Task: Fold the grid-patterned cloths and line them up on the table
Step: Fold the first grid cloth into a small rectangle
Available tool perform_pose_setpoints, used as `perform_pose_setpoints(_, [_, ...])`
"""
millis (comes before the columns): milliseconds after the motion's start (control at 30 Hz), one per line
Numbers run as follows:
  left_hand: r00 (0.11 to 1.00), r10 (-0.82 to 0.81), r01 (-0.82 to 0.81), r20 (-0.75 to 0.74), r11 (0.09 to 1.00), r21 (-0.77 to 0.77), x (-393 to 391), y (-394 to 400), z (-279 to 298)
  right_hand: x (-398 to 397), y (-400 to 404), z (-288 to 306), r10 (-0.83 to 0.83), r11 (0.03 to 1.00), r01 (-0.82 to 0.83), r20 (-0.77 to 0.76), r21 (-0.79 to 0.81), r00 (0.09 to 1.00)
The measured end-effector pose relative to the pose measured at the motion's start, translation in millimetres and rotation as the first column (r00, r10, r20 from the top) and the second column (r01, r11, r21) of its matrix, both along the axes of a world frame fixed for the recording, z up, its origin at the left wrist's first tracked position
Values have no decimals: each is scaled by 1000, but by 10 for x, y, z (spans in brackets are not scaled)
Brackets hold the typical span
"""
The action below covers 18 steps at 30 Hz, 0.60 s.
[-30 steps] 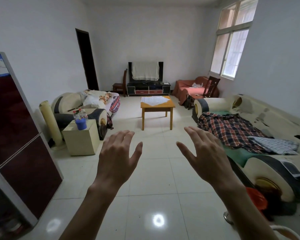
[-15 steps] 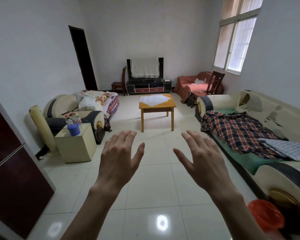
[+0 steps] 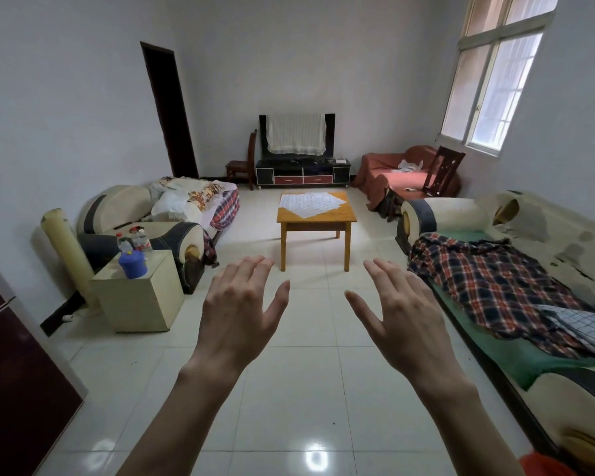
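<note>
White grid-patterned cloths lie spread flat and overlapping on a small wooden table in the middle of the room, well ahead of me. My left hand and my right hand are raised in front of me, backs up, fingers apart, holding nothing. Both hands are far short of the table, over the tiled floor.
A long sofa with a red plaid blanket and a blue checked cloth runs along the right. On the left stand an armchair, a cream side cabinet with bottles, and a dark fridge. A TV stand is at the back wall.
The view has advanced into the room: the table and sofa are nearer, the fridge has slid off to the left. Both hands stay raised and open.
</note>
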<state>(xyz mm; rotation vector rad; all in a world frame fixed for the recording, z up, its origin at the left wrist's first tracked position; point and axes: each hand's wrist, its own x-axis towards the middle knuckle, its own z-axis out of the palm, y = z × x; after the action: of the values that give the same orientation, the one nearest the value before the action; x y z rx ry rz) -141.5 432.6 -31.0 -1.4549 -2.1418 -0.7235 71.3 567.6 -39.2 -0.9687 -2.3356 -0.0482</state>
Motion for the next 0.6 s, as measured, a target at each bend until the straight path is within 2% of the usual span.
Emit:
perform_pose_setpoints(333, [999, -34, 35, -11, 999, 29, -957, 1325, -104, -991, 1237, -99, 1, 1000, -1, 57, -10, 998])
perform_pose_setpoints(600, [998, -63, 63, -12, 997, 40, -1968, 2399, -13, -1939, 2239, -16, -24, 1000, 24, 39, -2, 999])
